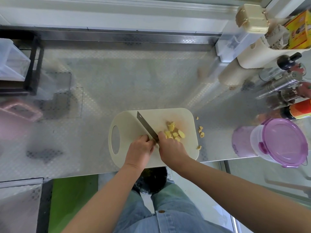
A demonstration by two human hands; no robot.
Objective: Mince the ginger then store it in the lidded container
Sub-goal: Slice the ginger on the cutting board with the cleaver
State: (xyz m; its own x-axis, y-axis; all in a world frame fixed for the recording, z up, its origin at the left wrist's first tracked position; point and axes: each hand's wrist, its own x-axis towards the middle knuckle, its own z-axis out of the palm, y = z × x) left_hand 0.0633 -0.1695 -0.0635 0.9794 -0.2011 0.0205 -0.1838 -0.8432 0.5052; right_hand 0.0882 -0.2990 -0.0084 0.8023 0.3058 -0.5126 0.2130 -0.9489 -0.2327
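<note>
Bright, even, diffuse light; source unclear. The metal table [127, 76] showed hazy glare and smeared reflections. Shadows were faint. Heavy wide-angle bending at the edges: bottles [282, 81] at right and a pink basket [20, 111] at left were stretched and blurred, and the lidded container [284, 143] was slightly soft. The cutting board [127, 118] at centre was sharp.

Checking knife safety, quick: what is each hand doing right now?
Left hand: grips the knife by its handle.
Right hand: fingers curled over the ginger beside the blade; whether it holds a piece cannot be told.
</note>
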